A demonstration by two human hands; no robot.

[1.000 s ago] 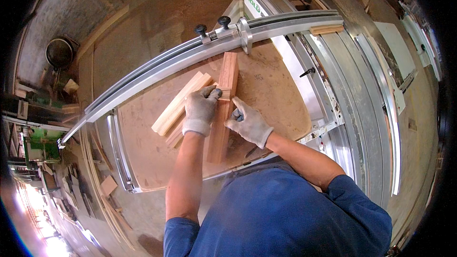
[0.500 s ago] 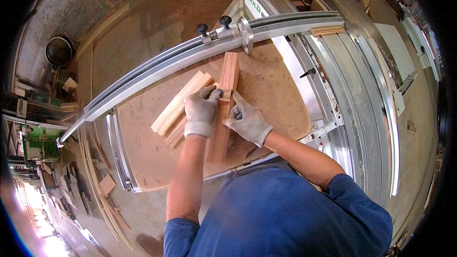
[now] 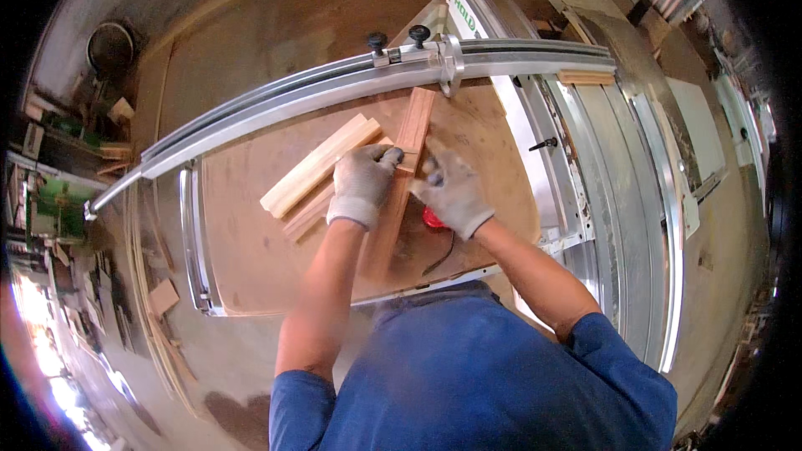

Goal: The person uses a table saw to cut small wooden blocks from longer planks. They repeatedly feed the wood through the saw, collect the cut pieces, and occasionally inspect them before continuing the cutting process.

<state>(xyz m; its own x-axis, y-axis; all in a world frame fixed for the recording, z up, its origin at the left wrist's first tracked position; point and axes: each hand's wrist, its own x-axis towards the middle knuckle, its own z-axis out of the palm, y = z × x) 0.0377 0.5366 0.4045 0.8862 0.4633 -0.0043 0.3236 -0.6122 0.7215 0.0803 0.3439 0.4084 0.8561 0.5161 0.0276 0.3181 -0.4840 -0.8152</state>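
Observation:
My left hand [image 3: 365,184], in a pale work glove, closes on a small wood piece [image 3: 408,159], holding it against a long reddish wood strip [image 3: 415,117]. The strip lies slanted on the brown board table, its near end blurred. Just right of the strip is my right hand [image 3: 458,199], also gloved; motion smears its fingers, so their grip is unclear. A small red thing [image 3: 433,218] shows partly beneath that hand, with a thin dark item [image 3: 439,259] close by. Left of my left hand lie pale wood strips [image 3: 313,167] side by side.
A metal fence [image 3: 276,121] crosses beyond the wood, carrying black knobs [image 3: 419,34] and a stop plate [image 3: 452,65]. Metal rails [image 3: 614,175] run along the right. A short wood strip [image 3: 586,78] rests at the fence's right end. Offcuts [image 3: 163,296] lie on the floor at left.
My right hand has pulled slightly away from the small wood piece, its fingers now blurred. The red thing has come into sight beside it. The whole view has shifted and turned a little.

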